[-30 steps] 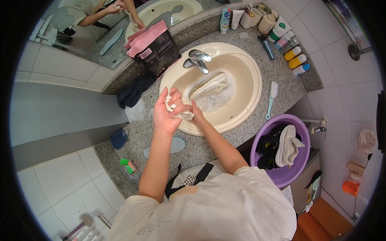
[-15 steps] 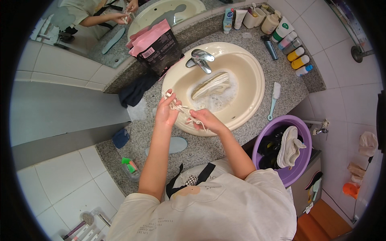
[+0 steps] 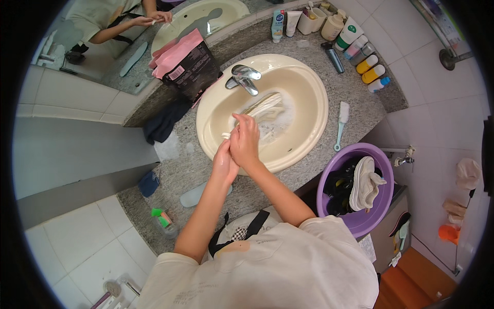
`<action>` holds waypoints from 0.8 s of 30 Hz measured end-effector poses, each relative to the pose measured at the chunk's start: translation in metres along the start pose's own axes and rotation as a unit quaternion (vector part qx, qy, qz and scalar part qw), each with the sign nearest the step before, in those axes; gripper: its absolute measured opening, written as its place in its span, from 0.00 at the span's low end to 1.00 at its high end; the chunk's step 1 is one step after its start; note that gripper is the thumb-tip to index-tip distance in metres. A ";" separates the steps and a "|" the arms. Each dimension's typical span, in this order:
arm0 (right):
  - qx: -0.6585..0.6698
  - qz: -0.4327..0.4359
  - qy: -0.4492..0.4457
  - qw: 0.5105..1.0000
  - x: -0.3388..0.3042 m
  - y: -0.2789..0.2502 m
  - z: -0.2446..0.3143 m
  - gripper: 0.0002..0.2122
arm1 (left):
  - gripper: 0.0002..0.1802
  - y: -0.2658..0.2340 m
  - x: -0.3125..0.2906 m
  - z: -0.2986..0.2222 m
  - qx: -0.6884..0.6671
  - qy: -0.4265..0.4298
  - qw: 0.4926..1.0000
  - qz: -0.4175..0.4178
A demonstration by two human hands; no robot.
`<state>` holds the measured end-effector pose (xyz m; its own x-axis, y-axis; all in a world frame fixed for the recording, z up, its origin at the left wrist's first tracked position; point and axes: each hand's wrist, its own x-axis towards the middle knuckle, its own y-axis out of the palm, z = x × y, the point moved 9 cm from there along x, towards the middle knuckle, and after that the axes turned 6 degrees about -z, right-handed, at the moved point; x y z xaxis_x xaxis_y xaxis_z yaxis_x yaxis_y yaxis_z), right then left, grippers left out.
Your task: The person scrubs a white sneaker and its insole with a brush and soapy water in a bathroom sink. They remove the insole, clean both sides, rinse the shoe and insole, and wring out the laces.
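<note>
My left hand (image 3: 224, 160) and my right hand (image 3: 245, 140) are pressed together over the near left rim of the cream sink (image 3: 318, 110). A bit of white shoelace (image 3: 226, 135) sticks out between them on the left; the rest is hidden inside my palms. Both hands are closed around it, the right lying over the left. Just beyond my fingers a pale shoe (image 3: 267, 107) lies on its side in foamy water, partly covered by my right hand. The chrome faucet (image 3: 245, 77) stands on the sink's far left edge.
A purple basin (image 3: 387, 203) at the right holds a white shoe (image 3: 364, 183) and black footwear. On the counter lie a scrub brush (image 3: 341, 126) and a pale blue insole (image 3: 193, 195). A pink-and-black bag (image 3: 188, 67) stands behind the sink; bottles (image 3: 373, 73) line the back right.
My hands, earlier apart with the lace strung between them, have come together and closed over it. The right hand has moved up and left. The whole view has shifted slightly.
</note>
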<state>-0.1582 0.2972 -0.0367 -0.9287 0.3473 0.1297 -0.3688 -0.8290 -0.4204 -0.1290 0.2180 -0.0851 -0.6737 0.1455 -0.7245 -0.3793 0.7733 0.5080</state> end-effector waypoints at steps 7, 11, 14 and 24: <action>0.094 -0.025 0.055 0.994 -0.013 0.024 -0.011 0.28 | 0.23 0.005 0.000 0.000 0.021 0.029 0.995 0.098; 0.153 -0.007 0.109 0.982 -0.001 0.023 -0.036 0.22 | 0.22 -0.035 0.015 -0.002 0.162 0.099 0.980 -0.054; 0.060 0.141 0.103 0.983 -0.016 0.031 -0.042 0.19 | 0.12 -0.082 0.048 0.000 0.034 -0.001 0.997 -0.073; 0.088 0.235 0.147 0.957 -0.047 0.077 -0.151 0.29 | 0.18 -0.037 0.026 -0.047 -0.114 -0.134 0.984 0.041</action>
<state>-0.1369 0.2834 -0.2103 -0.9523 0.0056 -0.3052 0.0611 -0.9760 -0.2088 -0.1624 0.1642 -0.1011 -0.5280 0.3834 -0.7578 -0.4832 0.5982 0.6393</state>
